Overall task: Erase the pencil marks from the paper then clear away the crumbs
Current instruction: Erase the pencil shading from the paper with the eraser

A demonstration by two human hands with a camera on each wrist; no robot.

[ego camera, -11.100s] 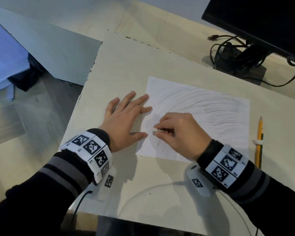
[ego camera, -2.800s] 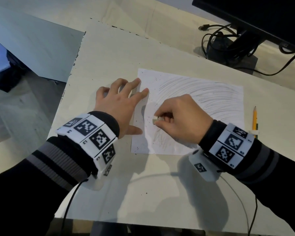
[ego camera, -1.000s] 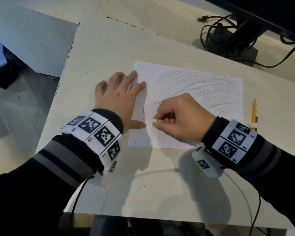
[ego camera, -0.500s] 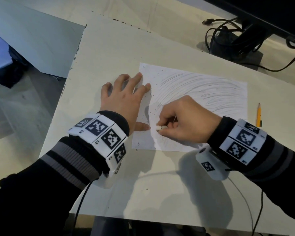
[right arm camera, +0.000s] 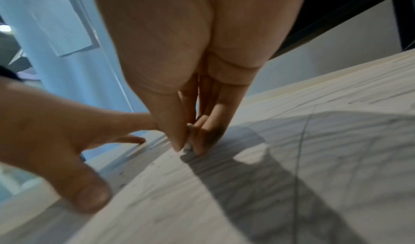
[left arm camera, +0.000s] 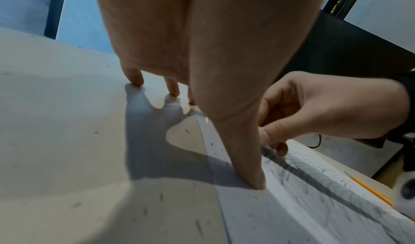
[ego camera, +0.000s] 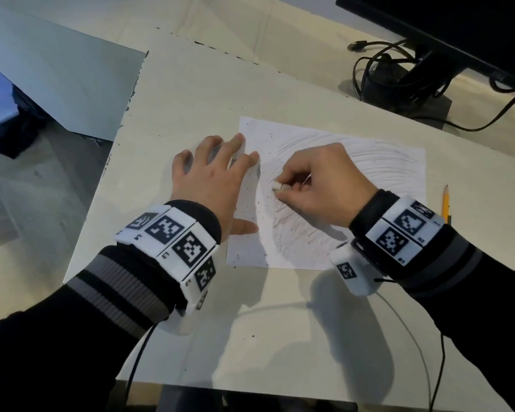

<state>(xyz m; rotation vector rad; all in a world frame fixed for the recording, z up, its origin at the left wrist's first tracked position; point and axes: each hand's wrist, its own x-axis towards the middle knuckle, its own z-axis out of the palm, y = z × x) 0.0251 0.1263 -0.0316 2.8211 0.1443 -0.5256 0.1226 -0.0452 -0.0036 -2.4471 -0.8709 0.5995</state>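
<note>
The white wristbands (ego camera: 167, 236) carry square black-and-white marker codes; the small digits beneath them are too blurred to read.

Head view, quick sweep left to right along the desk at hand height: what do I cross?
left hand pressing flat on the paper's left edge → eraser pinched in the right hand → pencil-marked paper → yellow pencil lying on the desk, off the sheet.

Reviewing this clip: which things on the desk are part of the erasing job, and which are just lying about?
In use:
- paper, pencil marks across it
- eraser, pinched in the right hand
- left hand, spread flat on the paper's left edge
- crumbs scattered there

Lying about:
- pencil, right of the paper
- monitor
- cables
</note>
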